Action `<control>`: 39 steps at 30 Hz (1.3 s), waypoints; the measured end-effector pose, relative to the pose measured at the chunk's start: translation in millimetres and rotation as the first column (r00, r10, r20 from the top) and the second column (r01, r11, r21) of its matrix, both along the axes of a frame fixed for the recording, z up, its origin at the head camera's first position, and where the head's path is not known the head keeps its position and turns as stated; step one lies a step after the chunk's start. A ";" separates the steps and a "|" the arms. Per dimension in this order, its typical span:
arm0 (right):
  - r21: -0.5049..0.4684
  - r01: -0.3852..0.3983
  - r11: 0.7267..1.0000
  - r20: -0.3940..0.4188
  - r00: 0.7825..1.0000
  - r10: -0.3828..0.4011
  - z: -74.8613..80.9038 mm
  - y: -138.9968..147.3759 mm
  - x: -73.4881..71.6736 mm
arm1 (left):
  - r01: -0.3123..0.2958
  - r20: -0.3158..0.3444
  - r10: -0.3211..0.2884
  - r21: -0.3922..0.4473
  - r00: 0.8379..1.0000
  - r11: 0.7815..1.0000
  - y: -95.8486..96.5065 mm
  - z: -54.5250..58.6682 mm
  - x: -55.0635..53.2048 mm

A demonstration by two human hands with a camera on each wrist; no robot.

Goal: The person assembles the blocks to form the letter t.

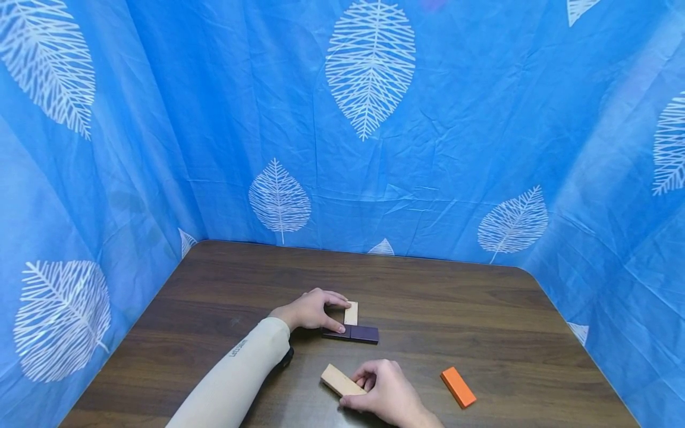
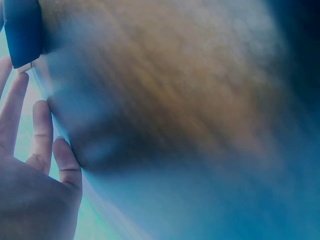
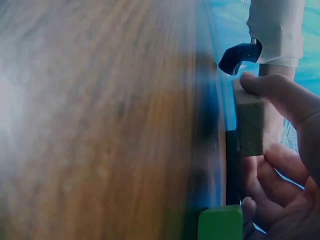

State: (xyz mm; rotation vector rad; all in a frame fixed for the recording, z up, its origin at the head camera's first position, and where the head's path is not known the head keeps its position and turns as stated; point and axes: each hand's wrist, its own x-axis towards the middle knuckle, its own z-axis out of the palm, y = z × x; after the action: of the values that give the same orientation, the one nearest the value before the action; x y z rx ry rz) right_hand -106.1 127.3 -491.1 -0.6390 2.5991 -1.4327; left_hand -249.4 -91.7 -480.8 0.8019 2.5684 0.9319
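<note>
Pale wooden blocks, two: one [image 1: 338, 379] is pinched aslant at the table's near side between thumb and fingers of the right hand [image 1: 386, 389]; one [image 1: 351, 315] is placed beyond, against the purple pair. Dark purple blocks [image 1: 364, 335], two, laid end to end. Orange block [image 1: 458, 387], one, placed right of the right hand. Green piece [image 3: 220, 223], one, partly seen by the right fingers. Left hand [image 1: 310, 308], one, extended, unclenched; thumb rested on purple, fingertips on pale. Sleeve [image 1: 235, 380], one, cream. Table [image 1: 481, 315], one, brown.
</note>
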 end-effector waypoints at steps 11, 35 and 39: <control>0.083 0.171 0.982 -0.025 0.985 -0.169 2.9 -1.6 -2.0 | -0.010 -0.001 0.010 -0.024 1.000 1.000 0.0 -3.9 -1.5; 0.272 0.300 0.914 -0.043 0.953 -0.300 5.6 -15.7 -14.7 | -0.015 -0.012 0.015 -0.024 1.000 1.000 -1.5 -2.6 0.7; 0.283 0.304 0.909 -0.035 0.951 -0.307 5.7 -19.3 -16.5 | -0.017 -0.012 0.017 -0.025 1.000 1.000 -1.7 -3.4 0.6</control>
State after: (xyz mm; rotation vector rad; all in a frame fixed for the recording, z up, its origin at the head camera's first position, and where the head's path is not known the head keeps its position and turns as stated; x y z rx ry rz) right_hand -122.7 108.1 -485.4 -0.1919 2.9169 -1.0801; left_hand -248.8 -93.3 -484.2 0.7818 2.5953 0.9012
